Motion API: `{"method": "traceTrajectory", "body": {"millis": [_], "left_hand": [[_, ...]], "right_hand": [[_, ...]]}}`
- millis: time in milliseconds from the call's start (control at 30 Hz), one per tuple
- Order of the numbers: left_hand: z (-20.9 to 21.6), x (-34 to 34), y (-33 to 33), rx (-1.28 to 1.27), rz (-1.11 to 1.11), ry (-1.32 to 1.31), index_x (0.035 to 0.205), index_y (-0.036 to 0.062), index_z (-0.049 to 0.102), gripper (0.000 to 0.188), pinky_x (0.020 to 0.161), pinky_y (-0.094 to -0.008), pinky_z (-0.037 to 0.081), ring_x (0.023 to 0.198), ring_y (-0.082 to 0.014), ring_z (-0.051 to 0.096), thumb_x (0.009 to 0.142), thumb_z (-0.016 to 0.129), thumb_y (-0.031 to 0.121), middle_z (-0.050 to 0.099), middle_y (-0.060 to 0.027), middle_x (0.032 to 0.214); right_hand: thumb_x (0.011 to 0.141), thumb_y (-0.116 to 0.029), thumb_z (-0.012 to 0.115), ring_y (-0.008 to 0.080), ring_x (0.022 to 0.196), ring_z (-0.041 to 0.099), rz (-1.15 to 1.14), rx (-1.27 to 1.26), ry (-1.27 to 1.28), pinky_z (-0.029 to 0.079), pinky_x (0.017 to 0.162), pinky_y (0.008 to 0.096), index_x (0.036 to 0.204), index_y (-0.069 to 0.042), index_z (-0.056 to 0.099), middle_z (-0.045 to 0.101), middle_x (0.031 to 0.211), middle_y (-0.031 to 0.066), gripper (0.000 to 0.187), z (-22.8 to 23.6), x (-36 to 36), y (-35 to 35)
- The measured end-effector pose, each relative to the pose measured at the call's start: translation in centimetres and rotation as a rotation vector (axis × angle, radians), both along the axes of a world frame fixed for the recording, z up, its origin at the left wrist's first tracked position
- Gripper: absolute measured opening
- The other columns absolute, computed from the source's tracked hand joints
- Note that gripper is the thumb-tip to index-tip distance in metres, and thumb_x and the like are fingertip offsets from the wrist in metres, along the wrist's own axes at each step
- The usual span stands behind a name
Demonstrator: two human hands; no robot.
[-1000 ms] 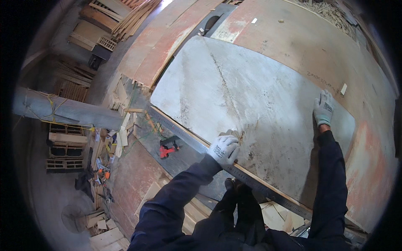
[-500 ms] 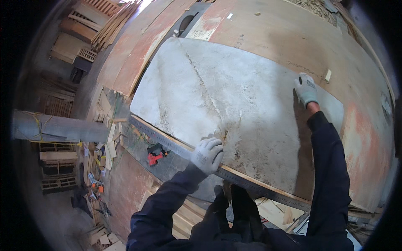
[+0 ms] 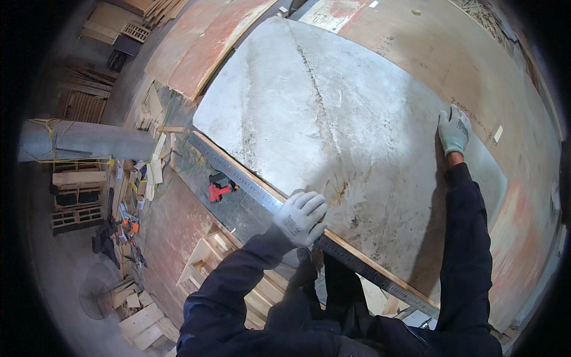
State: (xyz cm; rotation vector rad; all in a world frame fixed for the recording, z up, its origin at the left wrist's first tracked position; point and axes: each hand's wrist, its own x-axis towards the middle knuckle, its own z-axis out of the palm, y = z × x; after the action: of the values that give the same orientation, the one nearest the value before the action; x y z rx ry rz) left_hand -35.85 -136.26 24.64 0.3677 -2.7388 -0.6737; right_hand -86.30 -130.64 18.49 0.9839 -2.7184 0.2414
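Observation:
A large white sheet with brown stains and a dark scuffed line lies flat before me. A thin wooden edge and a dark ruler-marked strip run along its near side. My left hand, in a pale work glove, is closed over this near edge, with the fingers bent onto the sheet. The thumb side faces right; its underside is hidden. My right hand, in a matching glove, lies at the sheet's far right edge with fingers stretched out. My right arm's shadow falls across the sheet.
Brown boards lie beyond and right of the sheet, with a small pale chip on them. A red and black power tool lies left of the near edge. Timber slats, a grey post and wood offcuts are at left.
The view has shifted, so the sheet sits higher in the picture. My left hand's fingers look straighter on the near edge. My right hand stays by the far right edge.

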Motion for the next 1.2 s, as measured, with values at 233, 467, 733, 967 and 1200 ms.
{"method": "traceTrajectory", "body": {"millis": [233, 467, 733, 967, 1200], "left_hand": [[0.4, -0.1, 0.3, -0.013, 0.024, 0.011, 0.111, 0.0046, 0.067, 0.039, 0.096, -0.0509, 0.048, 0.115, -0.0374, 0.058, 0.077, 0.07, 0.022, 0.061, -0.0167, 0.123], [1.5, -0.4, 0.3, 0.009, 0.006, -0.053, 0.109, 0.0052, 0.067, 0.035, 0.093, -0.0484, 0.049, 0.114, -0.035, 0.059, 0.078, 0.069, 0.021, 0.062, -0.014, 0.12], [1.2, -0.5, 0.7, -0.024, 0.038, 0.003, 0.105, 0.0072, 0.065, 0.03, 0.088, -0.0472, 0.05, 0.11, -0.0339, 0.06, 0.079, 0.069, 0.021, 0.061, -0.0116, 0.117], [2.1, -0.7, 0.5, 0.059, 0.063, 0.043, 0.096, 0.0093, 0.065, 0.022, 0.079, -0.0468, 0.051, 0.094, -0.0333, 0.064, 0.077, 0.071, 0.018, 0.062, -0.01, 0.102], [1.5, -3.7, -1.0, 0.012, 0.279, 0.155, 0.08, 0.0111, 0.062, 0.007, 0.068, -0.0481, 0.045, 0.079, -0.0308, 0.06, 0.085, 0.066, 0.013, 0.059, -0.006, 0.082]], "right_hand": [[0.095, -0.045, 0.048, 0.0382, 0.119, 0.058, 0.001, 0.072, -0.054, 0.042, 0.104, 0.0487, 0.124, -0.009, 0.068, 0.066, 0.123, 0.0202, 0.051, 2.1, 0.2, -0.5], [0.093, -0.056, 0.044, 0.0405, 0.117, 0.062, 0.05, 0.304, -0.432, 0.046, 0.1, 0.0488, 0.112, -0.008, 0.073, 0.069, 0.121, 0.0205, 0.059, 7.8, -2.7, -1.8], [0.101, -0.056, 0.033, 0.0407, 0.106, 0.067, 0.097, 0.206, -0.445, 0.049, 0.095, 0.0483, 0.099, -0.004, 0.075, 0.074, 0.104, 0.0209, 0.067, 12.4, -4.0, -2.0], [0.103, -0.05, 0.031, 0.0454, 0.104, 0.066, 0.169, 0.16, -0.238, 0.049, 0.093, 0.0535, 0.1, 0.0, 0.073, 0.071, 0.104, 0.0252, 0.065, 16.9, -2.0, -0.9], [0.106, -0.051, 0.032, 0.0482, 0.093, 0.066, 0.104, 0.07, -0.121, 0.051, 0.085, 0.0556, 0.089, -0.001, 0.073, 0.07, 0.094, 0.0275, 0.067, 19.3, -1.9, -1.1]]}}
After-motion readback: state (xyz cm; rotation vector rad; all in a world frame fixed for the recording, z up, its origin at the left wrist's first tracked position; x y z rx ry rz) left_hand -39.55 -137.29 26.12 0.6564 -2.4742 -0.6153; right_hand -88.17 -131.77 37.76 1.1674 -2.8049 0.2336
